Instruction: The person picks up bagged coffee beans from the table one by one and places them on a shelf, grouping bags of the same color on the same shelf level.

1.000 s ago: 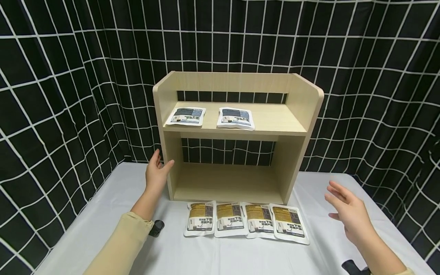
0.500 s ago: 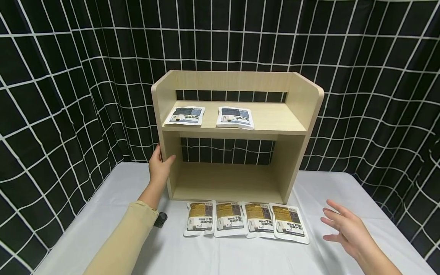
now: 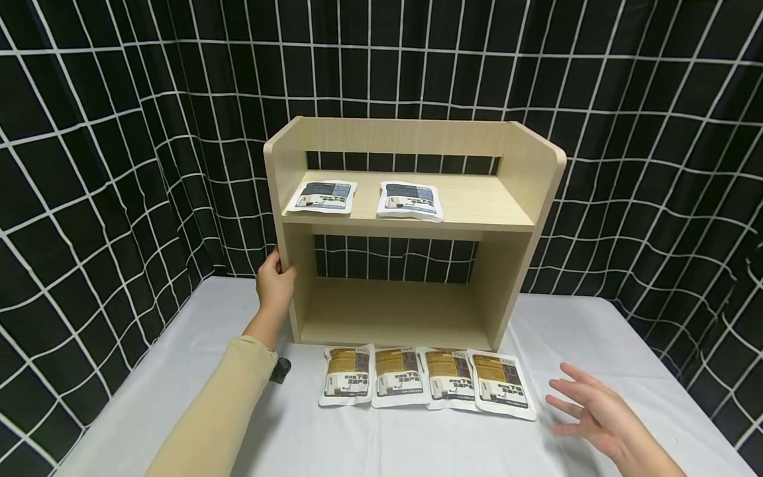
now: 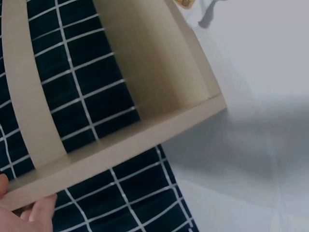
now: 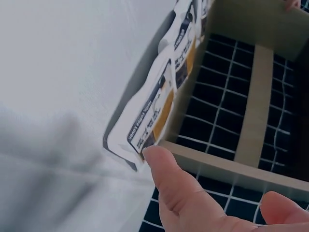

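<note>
A pale wooden two-tier shelf [image 3: 411, 228] stands upright on the table. My left hand [image 3: 275, 286] grips the front edge of its left side panel, thumb on the inner side and fingers round the outer side. In the left wrist view, fingers [image 4: 44, 209] show against that panel. My right hand [image 3: 596, 411] is held with fingers spread, right of the pouches and apart from them. Several white pouches with yellow-brown labels lie in a row before the shelf, the rightmost pouch [image 3: 503, 384] nearest that hand. Two blue-labelled pouches, a left one [image 3: 324, 197] and a right one [image 3: 410, 201], lie on the upper tier.
A white cloth covers the table [image 3: 357, 444]. Behind and beside it hang black curtains [image 3: 626, 165] with a white grid. The shelf's lower compartment [image 3: 393, 311] has an open back with the grid showing through.
My left hand has closed onto the shelf's left panel. My right hand has come down and slightly left, its fingers spreading. The pouches have stayed in place.
</note>
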`<state>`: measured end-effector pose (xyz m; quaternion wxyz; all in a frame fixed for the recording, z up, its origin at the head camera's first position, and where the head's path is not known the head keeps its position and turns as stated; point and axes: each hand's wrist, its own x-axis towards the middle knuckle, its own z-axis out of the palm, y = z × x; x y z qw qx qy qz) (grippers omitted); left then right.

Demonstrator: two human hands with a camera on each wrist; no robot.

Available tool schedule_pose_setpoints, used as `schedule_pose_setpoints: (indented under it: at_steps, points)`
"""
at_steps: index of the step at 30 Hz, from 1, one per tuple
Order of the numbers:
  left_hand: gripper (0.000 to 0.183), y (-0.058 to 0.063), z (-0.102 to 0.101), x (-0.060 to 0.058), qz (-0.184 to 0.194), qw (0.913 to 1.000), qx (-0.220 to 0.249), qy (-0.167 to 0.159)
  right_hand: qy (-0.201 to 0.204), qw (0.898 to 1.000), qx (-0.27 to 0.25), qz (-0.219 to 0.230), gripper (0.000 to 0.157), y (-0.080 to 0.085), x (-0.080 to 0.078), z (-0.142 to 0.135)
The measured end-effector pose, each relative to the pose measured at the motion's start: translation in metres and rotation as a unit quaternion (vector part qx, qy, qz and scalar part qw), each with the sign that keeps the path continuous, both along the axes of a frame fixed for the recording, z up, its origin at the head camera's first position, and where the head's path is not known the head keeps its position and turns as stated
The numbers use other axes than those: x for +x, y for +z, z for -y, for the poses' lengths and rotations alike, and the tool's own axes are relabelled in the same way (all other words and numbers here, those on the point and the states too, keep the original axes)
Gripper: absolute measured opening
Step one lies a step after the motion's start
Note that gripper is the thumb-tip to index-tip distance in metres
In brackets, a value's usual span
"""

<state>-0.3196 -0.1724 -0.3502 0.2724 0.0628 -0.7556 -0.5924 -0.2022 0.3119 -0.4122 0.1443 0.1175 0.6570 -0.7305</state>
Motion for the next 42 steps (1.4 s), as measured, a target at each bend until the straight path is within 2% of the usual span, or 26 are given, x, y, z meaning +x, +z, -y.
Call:
schedule_pose_setpoints:
  at_steps: [7,14,18,22,27,30,34,37,39,42]
  points:
    - [0.05,-0.006,0.004,0.0,0.009,0.999,-0.044,0.003,0.005,0.999,-0.038,0.036,0.072,-0.008,0.0,-0.004]
    - [0.051,-0.007,0.006,-0.003,0.018,0.9989,-0.043,-0.004,0.016,0.997,-0.069,0.039,0.069,-0.023,0.002,-0.017]
    - [0.05,-0.006,0.007,-0.003,0.018,0.9988,-0.046,-0.001,0.007,0.993,-0.101,0.057,0.073,-0.029,0.001,-0.018]
    - [0.049,-0.005,0.008,-0.002,0.013,0.9984,-0.055,0.002,0.002,0.988,-0.131,0.082,0.07,-0.031,0.001,-0.016]
    - [0.05,-0.004,0.008,0.001,0.009,0.9985,-0.054,-0.003,-0.05,0.98,-0.144,0.125,0.07,-0.032,-0.002,-0.007]
    - [0.05,-0.005,0.009,0.002,0.006,0.9986,-0.053,-0.002,-0.042,0.98,-0.143,0.129,0.069,-0.032,-0.002,-0.004]
    - [0.049,-0.007,0.008,0.002,-0.001,0.9985,-0.054,-0.003,-0.028,0.98,-0.151,0.128,0.045,-0.034,-0.002,-0.004]
    - [0.049,-0.008,0.009,0.002,-0.004,0.9984,-0.056,-0.005,-0.048,0.976,-0.159,0.143,0.023,-0.036,-0.007,-0.002]
    - [0.05,-0.008,0.009,0.002,-0.002,0.9984,-0.057,-0.004,-0.051,0.975,-0.153,0.15,0.02,-0.037,-0.01,-0.001]
    - [0.05,-0.008,0.01,0.001,0.002,0.9982,-0.059,-0.002,-0.029,0.977,-0.15,0.147,0.011,-0.037,-0.011,-0.001]
